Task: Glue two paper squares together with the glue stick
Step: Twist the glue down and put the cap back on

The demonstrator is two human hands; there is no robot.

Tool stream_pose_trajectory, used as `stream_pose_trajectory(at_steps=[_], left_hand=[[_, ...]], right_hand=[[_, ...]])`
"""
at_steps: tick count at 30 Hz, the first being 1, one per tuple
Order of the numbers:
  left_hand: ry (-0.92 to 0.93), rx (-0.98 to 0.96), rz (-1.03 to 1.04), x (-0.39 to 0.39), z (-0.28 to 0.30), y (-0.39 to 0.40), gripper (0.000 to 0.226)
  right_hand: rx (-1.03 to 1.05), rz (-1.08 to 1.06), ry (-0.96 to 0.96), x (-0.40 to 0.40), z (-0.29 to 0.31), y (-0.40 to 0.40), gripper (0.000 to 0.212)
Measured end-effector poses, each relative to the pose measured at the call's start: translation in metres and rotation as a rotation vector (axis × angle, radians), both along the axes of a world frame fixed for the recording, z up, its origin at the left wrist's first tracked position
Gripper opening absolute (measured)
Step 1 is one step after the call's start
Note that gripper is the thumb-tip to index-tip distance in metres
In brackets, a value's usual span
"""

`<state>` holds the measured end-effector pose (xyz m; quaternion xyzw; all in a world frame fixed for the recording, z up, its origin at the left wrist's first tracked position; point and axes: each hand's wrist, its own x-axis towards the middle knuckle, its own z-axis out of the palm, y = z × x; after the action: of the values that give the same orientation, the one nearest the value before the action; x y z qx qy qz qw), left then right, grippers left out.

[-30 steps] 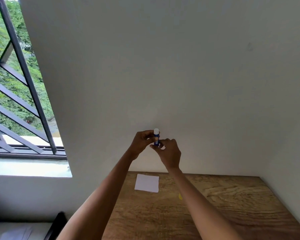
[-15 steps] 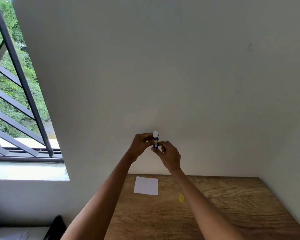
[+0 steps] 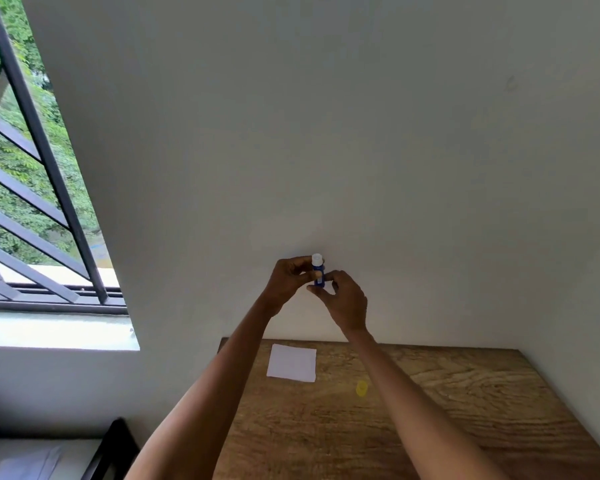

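A blue glue stick (image 3: 318,271) with a white top is held upright in the air in front of the wall, above the table's far edge. My left hand (image 3: 289,282) grips its upper part from the left. My right hand (image 3: 343,299) pinches its lower end from the right. A white paper square (image 3: 292,362) lies flat on the wooden table (image 3: 447,410) near its far left corner, below my hands. A small yellow cap (image 3: 361,388) lies on the table to the right of the paper, close to my right forearm.
A plain white wall (image 3: 361,133) rises right behind the table and closes its right side. A barred window (image 3: 32,202) with a sill is at the left. A dark chair back (image 3: 111,448) stands at the table's left edge.
Both hands stay on the glue stick with only slight finger shifts. The view has tilted a little, so the table and paper sit lower in the frame.
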<state>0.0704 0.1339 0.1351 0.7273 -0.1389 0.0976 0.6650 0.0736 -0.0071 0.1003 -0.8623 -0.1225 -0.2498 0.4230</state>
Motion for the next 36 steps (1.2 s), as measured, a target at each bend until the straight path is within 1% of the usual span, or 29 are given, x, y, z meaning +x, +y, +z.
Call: stream_pose_trajectory(at_steps=[2, 3, 4, 7, 9, 10, 12, 14, 16, 18, 19, 21, 23, 25, 27, 28, 30, 31, 33, 36], left_hand=[[-0.008, 0.0, 0.003, 0.0, 0.0, -0.007, 0.037], [-0.01, 0.004, 0.0, 0.0, 0.0, -0.008, 0.036], [-0.008, 0.002, -0.006, -0.001, 0.0, -0.008, 0.036], [-0.004, -0.011, -0.022, -0.003, 0.001, -0.005, 0.037], [-0.011, -0.017, -0.029, -0.006, 0.004, -0.004, 0.038], [-0.017, -0.015, -0.03, -0.007, 0.006, -0.004, 0.038], [-0.032, -0.004, -0.025, -0.01, 0.009, -0.007, 0.038], [-0.039, 0.01, -0.025, -0.013, 0.011, -0.009, 0.037], [-0.041, 0.022, -0.039, -0.017, 0.011, -0.01, 0.037], [-0.037, 0.016, -0.053, -0.02, 0.011, -0.01, 0.038], [-0.026, 0.013, -0.064, -0.021, 0.01, -0.009, 0.038], [-0.005, 0.029, -0.083, -0.022, 0.008, -0.008, 0.038], [0.004, 0.041, -0.087, -0.025, 0.005, -0.007, 0.037], [0.005, 0.035, -0.082, -0.028, 0.002, -0.007, 0.037], [-0.007, 0.019, -0.068, -0.032, -0.002, -0.011, 0.037], [-0.014, 0.014, -0.057, -0.033, -0.004, -0.014, 0.037], [-0.022, 0.01, -0.038, -0.036, -0.007, -0.018, 0.036], [-0.023, 0.01, -0.034, -0.036, -0.009, -0.02, 0.036], [-0.019, 0.01, -0.032, -0.037, -0.011, -0.022, 0.036], [-0.017, 0.033, -0.05, -0.035, -0.015, -0.018, 0.037]], right_hand=[[0.078, -0.036, -0.023, -0.004, -0.006, 0.005, 0.033], [0.104, -0.01, -0.011, -0.004, -0.007, 0.005, 0.032], [0.115, 0.044, 0.017, -0.004, -0.007, 0.004, 0.029], [0.06, 0.271, 0.132, -0.004, 0.0, -0.004, 0.01], [0.01, 0.321, 0.141, -0.004, 0.004, -0.008, 0.005], [-0.014, 0.284, 0.111, -0.005, 0.004, -0.009, 0.009], [-0.058, 0.112, -0.002, -0.008, 0.003, -0.01, 0.021], [-0.055, -0.041, -0.067, -0.014, 0.006, -0.008, 0.029], [-0.013, -0.089, -0.082, -0.019, 0.005, -0.006, 0.035], [0.047, -0.055, -0.06, -0.022, 0.001, -0.004, 0.037], [0.076, 0.001, -0.026, -0.023, 0.0, -0.004, 0.036], [0.104, 0.168, 0.084, -0.025, -0.002, -0.006, 0.028], [0.055, 0.259, 0.153, -0.027, -0.003, -0.009, 0.018], [-0.032, 0.198, 0.108, -0.029, -0.007, -0.013, 0.019], [-0.103, 0.01, -0.042, -0.033, -0.012, -0.015, 0.025], [-0.1, -0.071, -0.091, -0.037, -0.013, -0.014, 0.027], [-0.066, -0.17, -0.126, -0.043, -0.016, -0.008, 0.031], [-0.048, -0.184, -0.126, -0.044, -0.017, -0.006, 0.034], [-0.009, -0.143, -0.095, -0.045, -0.021, -0.007, 0.036], [-0.004, 0.015, -0.027, -0.044, -0.023, -0.018, 0.028]])
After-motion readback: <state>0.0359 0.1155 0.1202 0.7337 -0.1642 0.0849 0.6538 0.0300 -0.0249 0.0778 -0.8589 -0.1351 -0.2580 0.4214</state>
